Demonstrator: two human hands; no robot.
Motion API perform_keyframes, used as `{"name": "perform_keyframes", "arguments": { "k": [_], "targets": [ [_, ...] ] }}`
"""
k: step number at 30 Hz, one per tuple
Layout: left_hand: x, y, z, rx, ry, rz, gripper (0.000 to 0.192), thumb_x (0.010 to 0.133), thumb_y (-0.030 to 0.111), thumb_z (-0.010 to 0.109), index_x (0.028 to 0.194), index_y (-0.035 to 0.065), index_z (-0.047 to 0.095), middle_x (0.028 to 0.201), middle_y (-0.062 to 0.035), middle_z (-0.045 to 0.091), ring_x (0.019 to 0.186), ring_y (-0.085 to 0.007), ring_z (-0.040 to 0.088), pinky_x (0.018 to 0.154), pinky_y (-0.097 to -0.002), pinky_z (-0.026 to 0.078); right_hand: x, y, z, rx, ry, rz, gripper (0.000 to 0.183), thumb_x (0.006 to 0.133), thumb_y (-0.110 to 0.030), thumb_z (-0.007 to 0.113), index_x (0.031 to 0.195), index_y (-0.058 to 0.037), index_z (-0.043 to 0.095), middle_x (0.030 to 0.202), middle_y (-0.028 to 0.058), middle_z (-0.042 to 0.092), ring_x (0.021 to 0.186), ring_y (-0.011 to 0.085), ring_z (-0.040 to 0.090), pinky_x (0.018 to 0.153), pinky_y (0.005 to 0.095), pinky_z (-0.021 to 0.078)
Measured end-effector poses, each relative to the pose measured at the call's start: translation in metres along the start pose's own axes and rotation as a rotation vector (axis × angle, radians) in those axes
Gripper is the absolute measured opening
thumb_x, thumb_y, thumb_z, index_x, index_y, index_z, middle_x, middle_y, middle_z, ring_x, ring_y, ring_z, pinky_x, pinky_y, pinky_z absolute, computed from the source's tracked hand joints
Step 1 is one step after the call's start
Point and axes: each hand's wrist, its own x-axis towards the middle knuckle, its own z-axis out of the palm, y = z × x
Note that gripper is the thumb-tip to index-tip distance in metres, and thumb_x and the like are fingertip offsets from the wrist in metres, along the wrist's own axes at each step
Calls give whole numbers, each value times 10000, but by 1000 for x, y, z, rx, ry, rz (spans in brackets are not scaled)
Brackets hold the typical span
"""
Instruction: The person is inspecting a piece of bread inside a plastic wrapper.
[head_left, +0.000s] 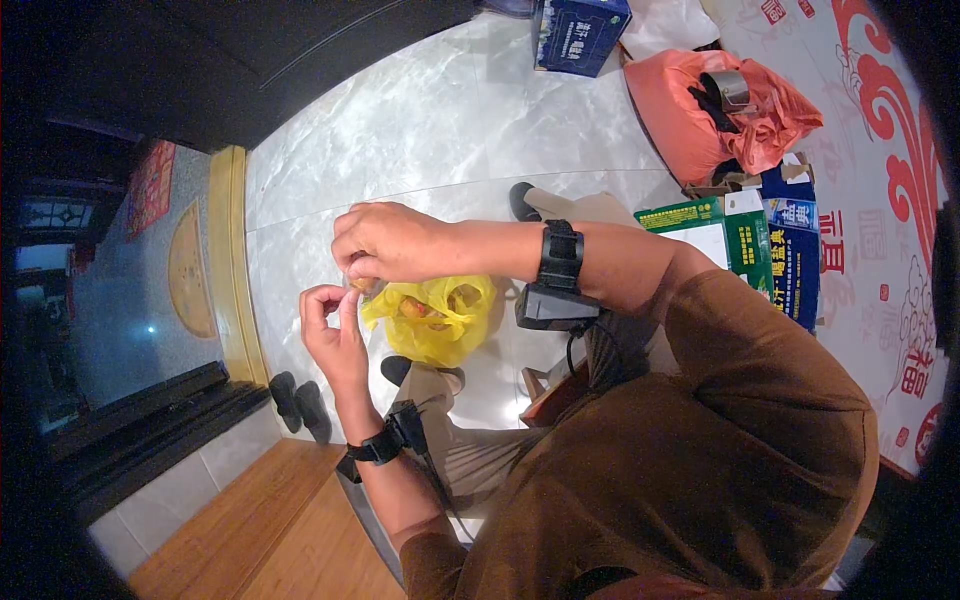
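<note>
Both hands meet in front of me above the floor. My right hand (386, 244) bends over a small brownish piece in clear plastic wrapping (363, 284) and pinches it from above in the picture. The thumb and forefinger of my left hand (334, 326) close on the lower side of the same wrapping. The fingers hide much of the piece, so its kind is unclear. Right beside the hands, a yellow plastic bag (442, 341) stands with its mouth gaping between my shoes. Brownish things with a touch of red (412, 307) show inside it.
Black straps with cabled devices circle both wrists. A salmon-red plastic bag (660, 112) and a dark blue carton (579, 37) stand on the tiles. Flattened green and blue cartons (750, 240) lie near my right side. Dark slippers (300, 405) sit by a brass-coloured door sill (238, 300).
</note>
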Motion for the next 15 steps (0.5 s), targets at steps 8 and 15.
{"name": "perform_keyframes", "arguments": {
  "k": [8, 15],
  "targets": [
    [0, 3, 2, 27, 24, 79, 96, 869, 30, 626, 850, 3, 536, 877, -76, 581, 787, -141, 533, 743, -271, 460, -1, -1, 1, -57, -6, -27, 111, 729, -129, 647, 778, -29, 637, 808, 97, 608, 865, 295, 574, 814, 407, 465],
    [-3, 3, 1, 17, 48, 36, 77, 856, 24, 641, 851, 8, 566, 858, -78, 615, 768, -159, 558, 724, -281, 470, -3, -4, 2, -71, 16, -15, 135, 726, -155, 664, 786, -35, 643, 821, 95, 608, 880, 296, 570, 813, 409, 473]
  ]
}}
